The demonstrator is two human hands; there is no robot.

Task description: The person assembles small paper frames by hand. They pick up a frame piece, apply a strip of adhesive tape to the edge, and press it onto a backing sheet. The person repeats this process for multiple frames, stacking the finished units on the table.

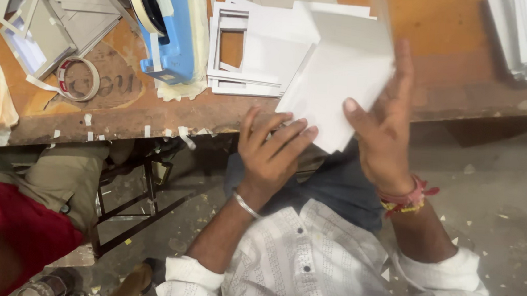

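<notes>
Here, two hands hold one white card sheet (342,79) above the table edge (154,119): the left hand (272,155) fingers its lower edge, the right hand (385,138) grips its side. One blue tape dispenser (167,24) and one loose tape roll (78,78) lie on the table.

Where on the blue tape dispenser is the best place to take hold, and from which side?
Probably the blue tape dispenser's narrow body, behind the tape roll, gripped from above across its two long flat sides. The front end carries a loose tape strip, so avoid it.
</notes>
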